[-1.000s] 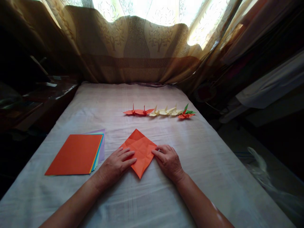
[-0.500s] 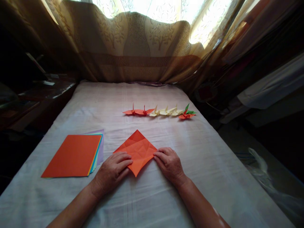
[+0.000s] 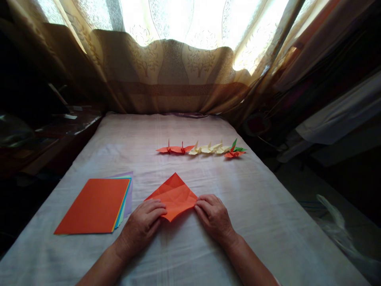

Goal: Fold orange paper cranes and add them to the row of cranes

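Observation:
A creased orange paper square [image 3: 174, 194] lies as a diamond on the white cloth in front of me. My left hand [image 3: 141, 224] pinches its near-left edge, fingers curled over the paper. On the right corner my right hand [image 3: 212, 214] grips the same sheet with bent fingers. The near corner of the paper is lifted off the cloth between both hands.
A stack of coloured sheets [image 3: 95, 204], orange on top, lies to the left. A row of folded paper cranes [image 3: 201, 148], orange, cream and green, sits further back. The cloth-covered surface [image 3: 268, 206] drops off at the right; curtains [image 3: 166, 67] hang behind.
The near half of the orange sheet has been raised and drawn back, so the diamond looks shorter. Both hands curled in from flat to gripping. The view has tilted slightly.

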The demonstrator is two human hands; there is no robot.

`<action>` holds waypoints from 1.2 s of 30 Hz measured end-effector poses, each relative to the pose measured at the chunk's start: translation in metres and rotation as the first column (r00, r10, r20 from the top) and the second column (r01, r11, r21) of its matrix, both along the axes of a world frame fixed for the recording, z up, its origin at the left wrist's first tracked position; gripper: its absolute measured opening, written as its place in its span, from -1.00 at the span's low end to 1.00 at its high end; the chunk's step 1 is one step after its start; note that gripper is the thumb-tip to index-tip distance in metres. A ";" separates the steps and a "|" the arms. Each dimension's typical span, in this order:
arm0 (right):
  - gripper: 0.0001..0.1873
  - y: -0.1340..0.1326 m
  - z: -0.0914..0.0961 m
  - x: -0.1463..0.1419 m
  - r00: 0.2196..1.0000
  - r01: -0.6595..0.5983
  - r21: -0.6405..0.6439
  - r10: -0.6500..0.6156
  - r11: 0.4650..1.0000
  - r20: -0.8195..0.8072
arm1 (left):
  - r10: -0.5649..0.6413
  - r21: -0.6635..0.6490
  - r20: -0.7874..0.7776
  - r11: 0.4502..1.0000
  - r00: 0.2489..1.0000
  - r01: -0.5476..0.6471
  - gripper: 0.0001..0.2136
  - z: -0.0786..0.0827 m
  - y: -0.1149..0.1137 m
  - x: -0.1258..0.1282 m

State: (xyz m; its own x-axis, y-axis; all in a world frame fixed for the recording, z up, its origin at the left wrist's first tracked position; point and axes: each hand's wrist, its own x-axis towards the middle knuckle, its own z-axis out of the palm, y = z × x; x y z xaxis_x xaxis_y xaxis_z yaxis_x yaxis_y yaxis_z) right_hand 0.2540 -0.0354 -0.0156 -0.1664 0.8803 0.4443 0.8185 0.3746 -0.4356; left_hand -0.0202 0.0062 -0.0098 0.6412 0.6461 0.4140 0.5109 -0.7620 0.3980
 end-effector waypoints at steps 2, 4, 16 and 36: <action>-0.78 0.000 0.001 0.000 1.000 -0.008 0.002 0.008 1.000 0.002 | -0.012 -0.010 -0.014 1.000 1.000 0.012 -0.80 -0.001 0.000 -0.001; -0.80 -0.001 0.001 0.000 1.000 -0.024 0.007 0.023 1.000 0.011 | -0.026 -0.024 -0.035 0.999 0.999 0.025 -0.81 -0.001 -0.001 -0.004; -0.82 -0.006 -0.001 0.001 0.999 -0.033 0.057 0.031 0.998 0.041 | 0.161 0.041 -0.079 0.987 0.984 -0.158 -0.71 -0.005 0.008 -0.038; -0.84 -0.003 -0.005 -0.001 0.989 -0.057 0.142 0.036 0.988 0.140 | 0.201 0.160 -0.069 0.969 0.977 -0.188 -0.75 -0.007 0.013 -0.029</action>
State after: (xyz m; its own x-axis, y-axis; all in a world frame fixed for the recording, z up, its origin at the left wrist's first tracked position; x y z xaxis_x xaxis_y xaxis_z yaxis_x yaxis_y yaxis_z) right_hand 0.2534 -0.0383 -0.0205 -0.2737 0.7977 0.5374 0.8468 0.4648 -0.2586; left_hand -0.0489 0.0187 -0.0166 0.5461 0.6958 0.4666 0.6822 -0.6926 0.2344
